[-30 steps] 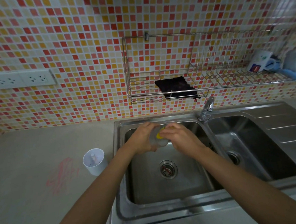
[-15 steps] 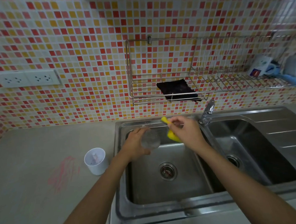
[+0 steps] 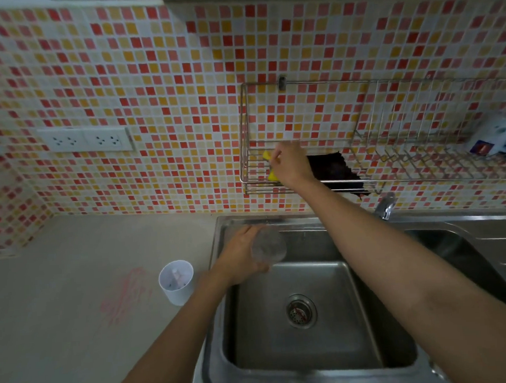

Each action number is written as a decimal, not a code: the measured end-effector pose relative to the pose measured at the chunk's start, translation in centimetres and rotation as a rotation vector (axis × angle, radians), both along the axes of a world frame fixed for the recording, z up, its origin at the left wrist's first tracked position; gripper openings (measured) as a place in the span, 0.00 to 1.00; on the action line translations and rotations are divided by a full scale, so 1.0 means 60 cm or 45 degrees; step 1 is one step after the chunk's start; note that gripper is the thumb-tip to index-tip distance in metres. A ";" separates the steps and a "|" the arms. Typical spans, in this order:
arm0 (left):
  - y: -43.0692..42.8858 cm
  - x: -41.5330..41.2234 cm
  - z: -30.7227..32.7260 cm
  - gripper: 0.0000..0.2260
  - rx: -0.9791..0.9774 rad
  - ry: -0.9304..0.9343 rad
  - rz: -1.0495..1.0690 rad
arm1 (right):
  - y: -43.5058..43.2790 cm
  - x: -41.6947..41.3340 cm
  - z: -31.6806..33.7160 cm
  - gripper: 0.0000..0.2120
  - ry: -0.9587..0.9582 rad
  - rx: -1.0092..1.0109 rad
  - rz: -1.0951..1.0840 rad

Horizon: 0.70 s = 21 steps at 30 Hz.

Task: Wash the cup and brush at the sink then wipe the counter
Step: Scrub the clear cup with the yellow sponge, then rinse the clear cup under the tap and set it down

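My left hand (image 3: 240, 256) grips a clear cup (image 3: 269, 247) over the back left corner of the left sink basin (image 3: 307, 330). The cup lies tilted, its mouth facing the camera. My right hand (image 3: 291, 164) is raised to the wire wall rack (image 3: 393, 179) and holds a yellow sponge (image 3: 271, 166) at the rack's left end. A white cup (image 3: 176, 282) with a small brush inside stands on the counter left of the sink. Pink smears (image 3: 125, 297) mark the counter beside it.
A dark cloth (image 3: 333, 168) lies on the rack right of my hand. The tap (image 3: 384, 205) stands between the two basins. A white and blue package (image 3: 497, 139) sits at the rack's right end. Wall sockets (image 3: 87, 140) are at the left.
My right hand lifted the yellow sponge out of the cup and up from the sink to the wall rack. My left hand kept the clear cup over the basin.
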<state>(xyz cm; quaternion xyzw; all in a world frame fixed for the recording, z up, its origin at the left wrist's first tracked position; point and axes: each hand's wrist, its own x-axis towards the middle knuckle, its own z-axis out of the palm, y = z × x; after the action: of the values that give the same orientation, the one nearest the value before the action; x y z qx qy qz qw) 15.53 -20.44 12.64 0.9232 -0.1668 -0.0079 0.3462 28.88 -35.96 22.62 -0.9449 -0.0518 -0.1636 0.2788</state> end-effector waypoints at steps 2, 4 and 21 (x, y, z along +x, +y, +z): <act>-0.006 0.001 -0.001 0.39 -0.013 -0.004 0.032 | 0.003 0.011 -0.007 0.05 0.060 -0.079 -0.019; -0.010 0.002 -0.004 0.39 -0.012 0.005 0.069 | 0.001 0.019 -0.012 0.07 0.107 -0.116 -0.033; -0.092 0.003 -0.053 0.39 0.034 0.070 0.141 | -0.143 -0.229 -0.110 0.16 -0.294 0.441 0.217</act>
<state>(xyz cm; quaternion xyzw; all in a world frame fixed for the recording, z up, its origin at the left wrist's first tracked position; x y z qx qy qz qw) 15.70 -25.97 9.45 0.9350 -0.1058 -0.0165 0.3380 15.13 -44.55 16.01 -0.8502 -0.1340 -0.2531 0.4418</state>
